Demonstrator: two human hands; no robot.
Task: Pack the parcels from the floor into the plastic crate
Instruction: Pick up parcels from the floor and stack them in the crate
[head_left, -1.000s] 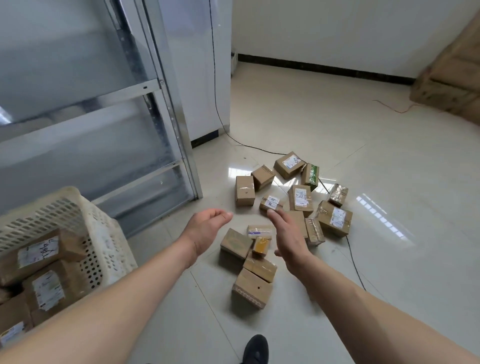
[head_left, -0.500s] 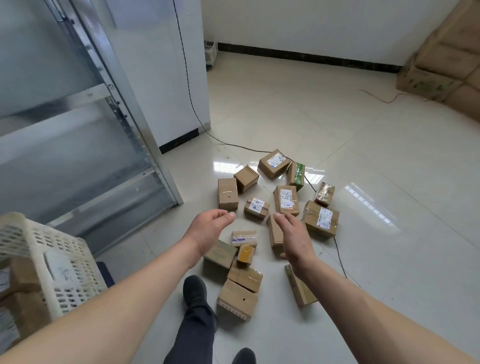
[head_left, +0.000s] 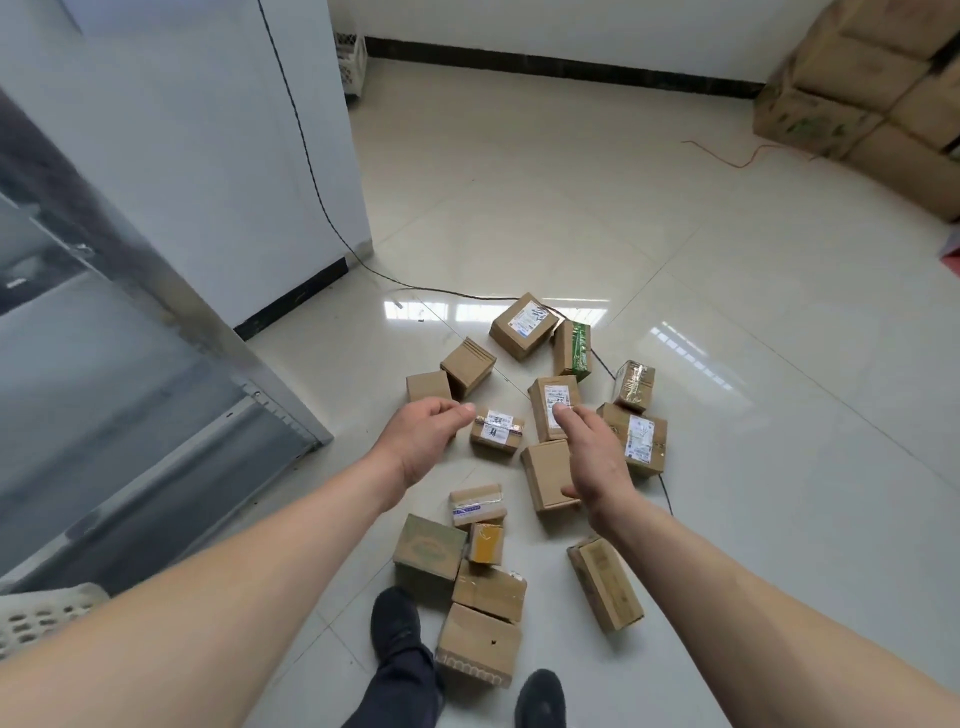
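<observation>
Several small cardboard parcels lie scattered on the tiled floor. Both arms reach out over them. My left hand (head_left: 423, 436) hovers with loosely curved fingers, holding nothing, beside a small taped parcel with a white label (head_left: 497, 431). My right hand (head_left: 592, 457) is stretched flat above a plain brown parcel (head_left: 546, 475) and a labelled one (head_left: 554, 405); contact cannot be made out. Only a corner of the white plastic crate (head_left: 39, 613) shows at the lower left edge.
A metal shelving frame (head_left: 171, 322) and a white wall panel (head_left: 208, 156) stand to the left. A black cable (head_left: 441, 293) runs across the floor among the parcels. Large cartons (head_left: 883, 88) are stacked at the back right. My feet (head_left: 395, 621) stand beside the nearest parcels.
I have stepped toward the parcels, so the crate has slid almost out of view at the left. Both hands have moved forward over the pile, still holding nothing.
</observation>
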